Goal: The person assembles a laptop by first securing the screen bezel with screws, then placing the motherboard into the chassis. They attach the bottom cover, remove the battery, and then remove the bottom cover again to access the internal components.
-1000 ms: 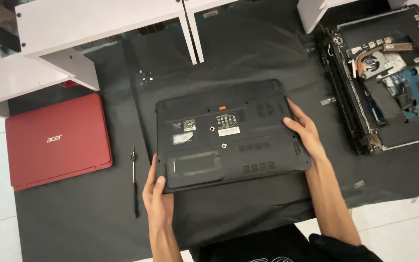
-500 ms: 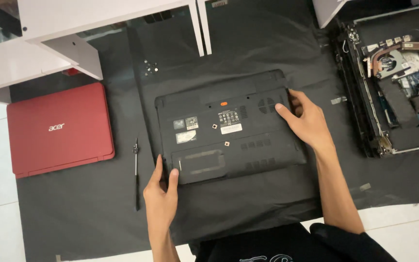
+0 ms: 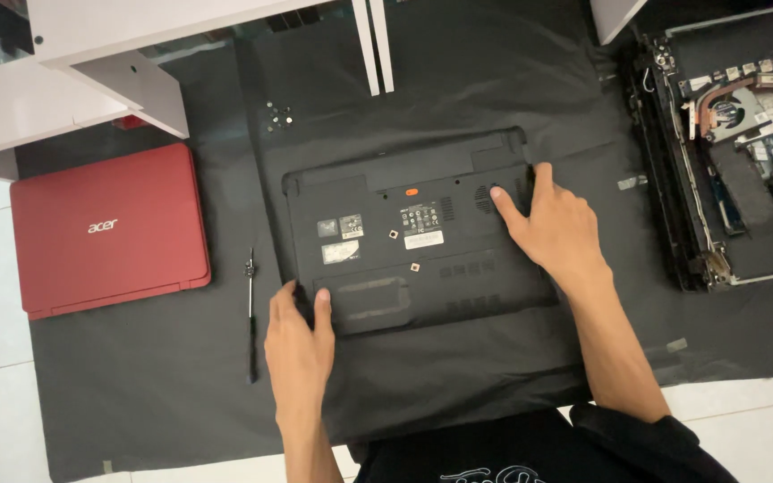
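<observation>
on the dark mat, both hands, left [image 3: 299, 344] and right [image 3: 552, 224], press flat on the upturned black laptop [image 3: 413, 237], clasping nothing.

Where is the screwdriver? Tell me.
In the head view, the screwdriver lies on the black mat, between the red laptop and the black laptop, just left of the left hand.

black laptop [image 3: 413, 237], underside up, flat on mat

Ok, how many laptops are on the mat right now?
3: a black laptop upside down under both hands, a closed red laptop at left, an opened-up laptop at right, partly cut off.
</observation>
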